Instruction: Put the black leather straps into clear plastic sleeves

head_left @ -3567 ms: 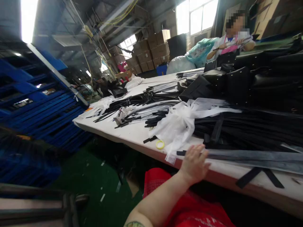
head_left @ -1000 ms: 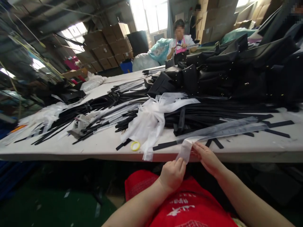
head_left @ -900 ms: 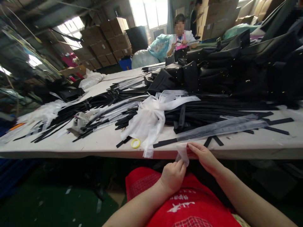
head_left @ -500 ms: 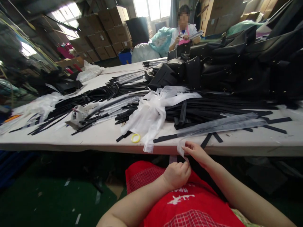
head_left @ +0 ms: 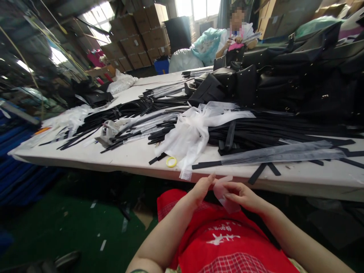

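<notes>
A small piece of translucent plastic film (head_left: pixel 224 194) is spread between my hands, just in front of the table edge and above my red apron. My right hand (head_left: pixel 246 196) pinches its right side between thumb and fingers. At the film's left edge is my left hand (head_left: pixel 200 189), thumb raised and fingertips partly hidden behind the film; it appears to hold that edge. Beyond them on the table lie a black strap in a clear sleeve (head_left: pixel 256 153), a crumpled white plastic sheet (head_left: pixel 189 134) and a yellow tape ring (head_left: pixel 171 162).
Bundles of black straps (head_left: pixel 273 129) cover much of the white table (head_left: pixel 133 161). Black leather bags (head_left: pixel 273 83) are heaped at the right. Across the table a person (head_left: pixel 237 36) handles some strips. Stacked cartons (head_left: pixel 136 36) stand behind, and blue stacked material (head_left: pixel 17 159) at left.
The film has turned and now spreads open between my hands. My left hand has risen toward the table edge, its fist loosened; my right hand has shifted down slightly. The view has swung left.
</notes>
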Motion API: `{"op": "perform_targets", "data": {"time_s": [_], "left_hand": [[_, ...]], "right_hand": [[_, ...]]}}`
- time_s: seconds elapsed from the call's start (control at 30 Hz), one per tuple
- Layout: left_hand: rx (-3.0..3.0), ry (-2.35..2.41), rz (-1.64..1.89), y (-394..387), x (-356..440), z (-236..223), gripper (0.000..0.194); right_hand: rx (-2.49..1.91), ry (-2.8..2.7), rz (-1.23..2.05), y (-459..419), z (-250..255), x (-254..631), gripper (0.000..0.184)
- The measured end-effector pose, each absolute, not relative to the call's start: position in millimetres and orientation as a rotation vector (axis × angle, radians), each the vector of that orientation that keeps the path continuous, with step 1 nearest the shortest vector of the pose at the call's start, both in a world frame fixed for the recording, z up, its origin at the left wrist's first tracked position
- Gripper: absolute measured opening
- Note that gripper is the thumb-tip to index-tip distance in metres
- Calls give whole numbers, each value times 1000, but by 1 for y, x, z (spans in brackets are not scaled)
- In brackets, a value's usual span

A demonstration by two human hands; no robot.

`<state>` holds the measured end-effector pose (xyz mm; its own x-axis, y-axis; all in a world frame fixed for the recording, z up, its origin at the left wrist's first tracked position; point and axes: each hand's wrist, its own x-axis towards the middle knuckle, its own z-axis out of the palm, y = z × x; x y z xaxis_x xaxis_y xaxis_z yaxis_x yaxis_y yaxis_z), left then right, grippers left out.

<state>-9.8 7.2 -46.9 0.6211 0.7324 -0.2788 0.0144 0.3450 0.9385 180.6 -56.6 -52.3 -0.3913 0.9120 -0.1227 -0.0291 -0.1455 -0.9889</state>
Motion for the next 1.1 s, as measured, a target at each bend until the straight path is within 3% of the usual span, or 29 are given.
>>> {"op": "perform_targets", "data": {"time_s": [0.1, 0.23, 0.4, 0.67, 1.1], "left_hand": [[880, 829, 669, 9, -3, -47, 49], [662, 839, 815, 13, 2, -43, 42], [660, 862, 865, 18, 7, -38, 41], [798, 838, 872, 11, 11, -33, 36], [553, 859, 726, 3, 1, -53, 50]], "right_hand": [[-1079, -1336, 1658, -60, -59, 183, 54], [-1080, -1362, 1702, -65, -62, 187, 47], [-1094, -1389, 1691, -64, -58, 187, 48], [-1281, -1373, 1388, -49, -60, 174, 43], [-1177, -1698, 1289, -28, -40, 156, 29]]}}
